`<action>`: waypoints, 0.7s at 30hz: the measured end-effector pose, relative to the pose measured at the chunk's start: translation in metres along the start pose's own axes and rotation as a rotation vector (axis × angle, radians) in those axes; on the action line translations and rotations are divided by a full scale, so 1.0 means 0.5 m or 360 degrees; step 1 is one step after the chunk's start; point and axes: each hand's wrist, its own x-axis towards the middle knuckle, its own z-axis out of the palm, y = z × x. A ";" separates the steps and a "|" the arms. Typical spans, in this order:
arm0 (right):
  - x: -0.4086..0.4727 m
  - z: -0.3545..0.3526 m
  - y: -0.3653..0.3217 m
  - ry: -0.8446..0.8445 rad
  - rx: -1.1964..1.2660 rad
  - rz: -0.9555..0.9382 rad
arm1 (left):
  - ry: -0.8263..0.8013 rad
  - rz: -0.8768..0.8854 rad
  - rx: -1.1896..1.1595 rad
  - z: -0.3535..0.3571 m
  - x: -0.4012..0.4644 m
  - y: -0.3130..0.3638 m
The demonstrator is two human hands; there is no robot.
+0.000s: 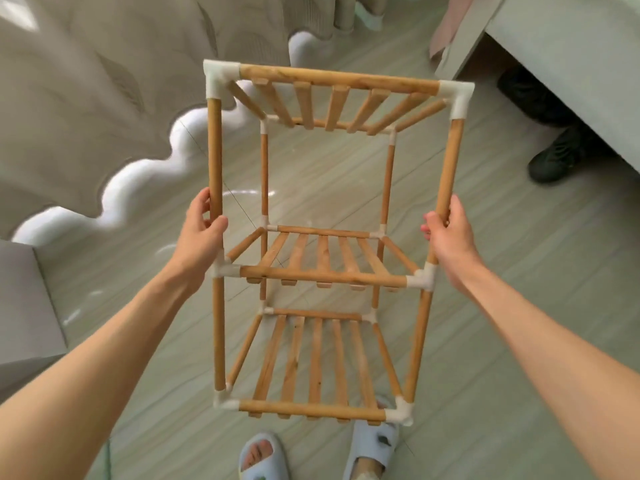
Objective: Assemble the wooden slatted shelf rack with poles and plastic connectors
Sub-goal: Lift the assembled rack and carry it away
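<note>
A three-tier wooden slatted shelf rack [322, 277] hangs in the air in front of me, above the floor. Round wooden poles join at white plastic connectors [424, 277] on every corner. My left hand [202, 230] grips the front left pole [215, 150] just above the middle tier. My right hand [450, 233] grips the front right pole [450, 161] at about the same height. The top tier [337, 105] tilts away from me, and the bottom tier [317, 368] is nearest my feet.
A bed with a grey quilt and white scalloped edge [104, 98] fills the left. A white box [27, 299] stands at the lower left. A pale cabinet [571, 46] is at the upper right, with a dark shoe [554, 157] beside it. My slippered feet [374, 448] are below the rack.
</note>
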 end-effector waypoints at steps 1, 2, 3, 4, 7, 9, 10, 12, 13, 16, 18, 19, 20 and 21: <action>0.027 0.006 0.003 -0.0049 -0.0044 0.0005 | 0.0009 0.0000 0.0004 0.007 0.017 -0.009; 0.050 0.011 0.007 -0.0085 -0.0073 0.0018 | 0.0012 -0.0013 -0.0001 0.013 0.034 -0.018; 0.073 0.017 0.015 -0.0107 -0.0098 0.0037 | 0.0012 -0.0034 -0.0011 0.021 0.049 -0.027; 0.093 0.024 0.023 -0.0127 -0.0096 0.0051 | 0.0012 -0.0054 -0.0027 0.027 0.064 -0.035; 0.136 0.047 0.049 -0.0154 -0.0033 0.0109 | -0.0015 -0.0108 -0.0060 0.047 0.102 -0.058; 0.149 0.061 0.062 -0.0150 -0.0004 0.0130 | -0.0011 -0.0147 -0.0094 0.058 0.117 -0.076; 0.152 0.068 0.070 -0.0159 -0.0001 0.0139 | -0.0005 -0.0155 -0.0113 0.064 0.123 -0.089; 0.152 0.079 0.086 -0.0189 -0.0013 0.0168 | 0.0010 -0.0168 -0.0104 0.072 0.130 -0.111; 0.150 0.082 0.093 -0.0204 -0.0030 0.0172 | 0.0007 -0.0185 -0.0099 0.074 0.132 -0.121; 0.140 0.084 0.103 -0.0225 -0.0057 0.0179 | -0.0040 -0.0235 -0.0035 0.077 0.127 -0.141; 0.127 0.079 0.103 -0.0249 -0.0049 0.0179 | -0.0060 -0.0251 0.0027 0.077 0.120 -0.147; 0.119 0.074 0.105 -0.0254 -0.0043 0.0163 | -0.0074 -0.0242 0.0064 0.077 0.113 -0.147; 0.108 0.068 0.108 -0.0257 -0.0040 0.0150 | -0.0094 -0.0227 0.0120 0.076 0.101 -0.151; 0.091 0.062 0.114 -0.0264 -0.0038 0.0145 | -0.0119 -0.0199 0.0196 0.073 0.086 -0.156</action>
